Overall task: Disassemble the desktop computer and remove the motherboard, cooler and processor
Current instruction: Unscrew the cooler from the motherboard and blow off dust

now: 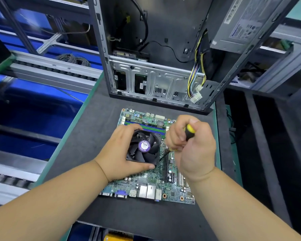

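The green motherboard (pixel 146 181) lies flat on the dark mat, out of the case. On it sits the black cooler (pixel 143 147) with a fan and a purple round label. My left hand (pixel 116 153) grips the cooler from its left side, thumb on its near edge. My right hand (pixel 189 146) holds a screwdriver (pixel 189 130) with a yellow and black handle, its tip down at the cooler's near right corner. The processor is hidden under the cooler.
The open computer case (pixel 163 80) stands behind the board, with a loose bundle of power cables (pixel 196 84) hanging at its right and the power supply (pixel 247 23) above. Conveyor rails and blue bins lie to the left. A black foam tray (pixel 261 136) is on the right.
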